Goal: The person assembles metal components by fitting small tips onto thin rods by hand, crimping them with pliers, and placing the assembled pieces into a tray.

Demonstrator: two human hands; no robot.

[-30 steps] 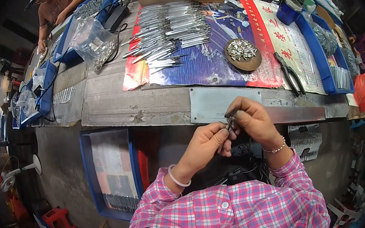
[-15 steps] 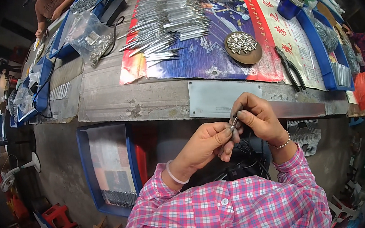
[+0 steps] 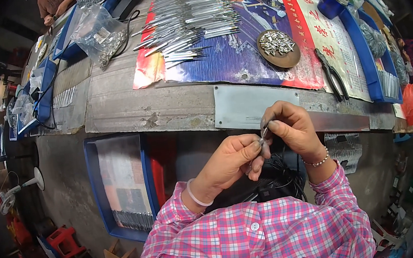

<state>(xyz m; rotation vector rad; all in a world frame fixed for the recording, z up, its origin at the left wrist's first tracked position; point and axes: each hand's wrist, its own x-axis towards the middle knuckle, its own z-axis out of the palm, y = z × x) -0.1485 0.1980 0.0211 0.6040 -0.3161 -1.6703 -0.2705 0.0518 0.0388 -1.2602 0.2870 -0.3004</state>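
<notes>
My left hand [image 3: 235, 160] and my right hand [image 3: 293, 129] meet just in front of the table edge, both closed in a pinch. Between their fingertips is a slim metal rod [image 3: 265, 133], mostly covered by the fingers. Whether a small part sits on its end, I cannot tell. Beyond them on the table, a wide pile of similar thin silvery rods [image 3: 190, 17] with dark tips lies on a poster. To the right of the pile, a round brown dish [image 3: 285, 62] holds many short metal sleeves [image 3: 276, 42]. Black-handled pliers [image 3: 332, 76] lie farther right.
A pale metal plate [image 3: 234, 107] is fixed along the table's front edge. Blue trays stand at both table ends, and a plastic bag of small parts [image 3: 101, 37] lies at left. Below the table is a blue bin [image 3: 148, 185] with rods; another person's arm shows at far left.
The view has shifted slightly. Both hands stay pinched together on the rod, with only slight finger movement. The other person at far left has moved an arm.
</notes>
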